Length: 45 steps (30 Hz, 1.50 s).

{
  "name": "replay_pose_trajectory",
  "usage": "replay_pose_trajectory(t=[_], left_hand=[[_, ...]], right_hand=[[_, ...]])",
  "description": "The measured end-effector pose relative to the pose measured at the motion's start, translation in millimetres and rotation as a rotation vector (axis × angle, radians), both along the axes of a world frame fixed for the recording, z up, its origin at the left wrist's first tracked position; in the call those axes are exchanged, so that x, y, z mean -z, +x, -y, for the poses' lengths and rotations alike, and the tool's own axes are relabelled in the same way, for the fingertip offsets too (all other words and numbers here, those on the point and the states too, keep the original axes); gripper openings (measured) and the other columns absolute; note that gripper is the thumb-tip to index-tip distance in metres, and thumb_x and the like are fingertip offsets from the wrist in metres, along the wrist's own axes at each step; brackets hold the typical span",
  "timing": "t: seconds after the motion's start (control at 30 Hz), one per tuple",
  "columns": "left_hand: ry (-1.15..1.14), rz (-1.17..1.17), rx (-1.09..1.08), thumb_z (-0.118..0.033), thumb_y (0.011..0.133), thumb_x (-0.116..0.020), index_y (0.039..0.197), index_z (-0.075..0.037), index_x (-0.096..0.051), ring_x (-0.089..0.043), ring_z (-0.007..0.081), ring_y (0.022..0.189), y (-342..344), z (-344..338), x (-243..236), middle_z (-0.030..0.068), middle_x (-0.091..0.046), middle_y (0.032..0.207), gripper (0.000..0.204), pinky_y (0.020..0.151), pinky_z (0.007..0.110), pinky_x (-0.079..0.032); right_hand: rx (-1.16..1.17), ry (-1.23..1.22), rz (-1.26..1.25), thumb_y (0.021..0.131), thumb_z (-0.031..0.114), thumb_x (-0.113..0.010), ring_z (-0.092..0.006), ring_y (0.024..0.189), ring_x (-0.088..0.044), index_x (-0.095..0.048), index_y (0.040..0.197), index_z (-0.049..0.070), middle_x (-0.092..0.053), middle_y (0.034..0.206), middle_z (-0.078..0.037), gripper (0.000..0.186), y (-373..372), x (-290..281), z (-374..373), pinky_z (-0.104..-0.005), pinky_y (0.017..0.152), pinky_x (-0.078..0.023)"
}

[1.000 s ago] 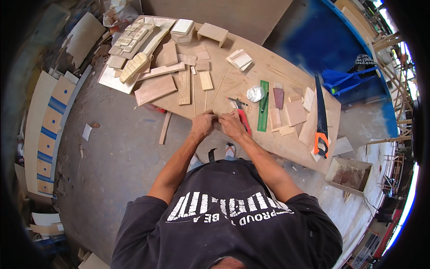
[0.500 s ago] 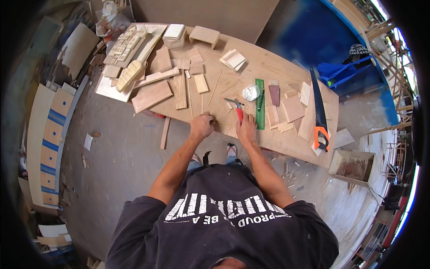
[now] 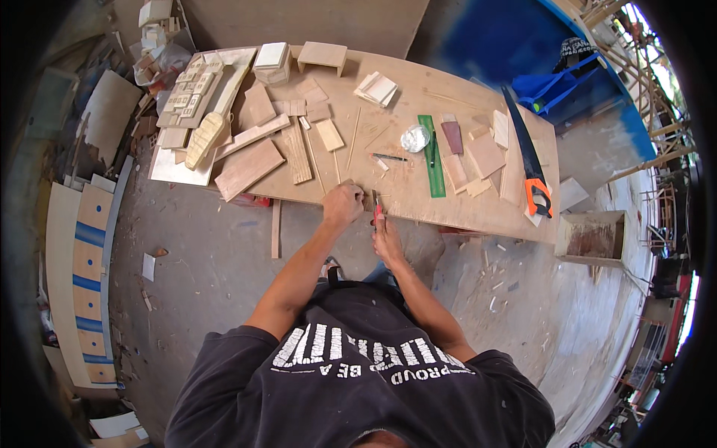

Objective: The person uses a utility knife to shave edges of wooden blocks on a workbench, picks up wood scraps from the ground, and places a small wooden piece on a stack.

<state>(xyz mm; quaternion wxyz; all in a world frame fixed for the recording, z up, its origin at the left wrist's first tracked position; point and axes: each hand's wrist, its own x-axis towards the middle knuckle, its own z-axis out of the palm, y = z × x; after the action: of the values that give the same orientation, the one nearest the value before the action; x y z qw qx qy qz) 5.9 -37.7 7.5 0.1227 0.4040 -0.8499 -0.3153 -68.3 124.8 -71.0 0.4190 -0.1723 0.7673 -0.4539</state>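
The right hand (image 3: 386,240) has its grip wrapped around the red-handled pliers (image 3: 379,212), at the near edge of the surface (image 3: 478,222). Just beside them, the left hand (image 3: 343,203) curls its fingers; whether its grip pinches anything cannot be told. A pencil (image 3: 389,157) lies beyond, near a green ruler (image 3: 427,168).

Two hands (image 3: 343,205) (image 3: 386,239) — one handsaw (image 3: 527,149)

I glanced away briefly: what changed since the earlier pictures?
The right hand took hold of the red-handled tool and drew it toward the body, beside the left hand. The left hand stays at the near edge of the table; the handsaw and green ruler lie where they were.
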Motion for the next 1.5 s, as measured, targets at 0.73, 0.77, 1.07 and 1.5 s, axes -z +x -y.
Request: replay_pose_trajectory(t=[0.73,0.77,1.07,1.5], left_hand=[[-0.009,0.007,0.018,-0.015,0.083,-0.065,0.087,-0.014,-0.077,-0.070,0.0327,0.089,7.5,3.2,1.4,0.0073,-0.072,0.099,0.013,0.076,0.045,-0.056],[-0.019,0.001,0.014,-0.015,0.082,-0.065,0.086,-0.013,-0.077,-0.070,0.0321,0.088,6.7,2.8,1.5,0.0061,-0.072,0.099,0.013,0.075,0.045,-0.056],[0.000,0.008,0.016,-0.014,0.081,-0.065,0.084,-0.013,-0.077,-0.070,0.0322,0.087,6.1,3.0,-1.3,0.0045,-0.072,0.098,0.013,0.074,0.045,-0.057],[0.007,0.004,0.027,-0.014,0.084,-0.063,0.085,-0.012,-0.076,-0.070,0.0344,0.089,8.5,4.2,-1.9,0.0100,-0.072,0.097,0.013,0.077,0.046,-0.056]], right_hand=[[-0.009,0.236,-0.392,0.105,0.048,-0.029,-0.0541,0.101,-0.059,-0.060,0.109,-0.002,-0.065,0.101,-0.035,0.059,42.3,-57.6,15.2,-0.0589,0.088,-0.044],[-0.007,0.238,-0.392,0.105,0.048,-0.029,-0.0541,0.101,-0.059,-0.060,0.109,-0.002,-0.065,0.101,-0.035,0.059,41.1,-44.9,12.9,-0.0589,0.088,-0.044],[0.065,0.081,-0.374,0.105,0.053,-0.032,-0.0236,0.056,-0.059,-0.059,0.100,0.002,-0.056,0.066,-0.010,0.058,32.1,8.7,3.4,-0.0397,0.054,-0.048],[-0.023,0.210,-0.278,0.106,0.052,-0.024,-0.0544,0.108,-0.057,-0.059,0.111,-0.006,-0.062,0.107,-0.036,0.068,35.3,-46.4,10.9,-0.0573,0.093,-0.042]])
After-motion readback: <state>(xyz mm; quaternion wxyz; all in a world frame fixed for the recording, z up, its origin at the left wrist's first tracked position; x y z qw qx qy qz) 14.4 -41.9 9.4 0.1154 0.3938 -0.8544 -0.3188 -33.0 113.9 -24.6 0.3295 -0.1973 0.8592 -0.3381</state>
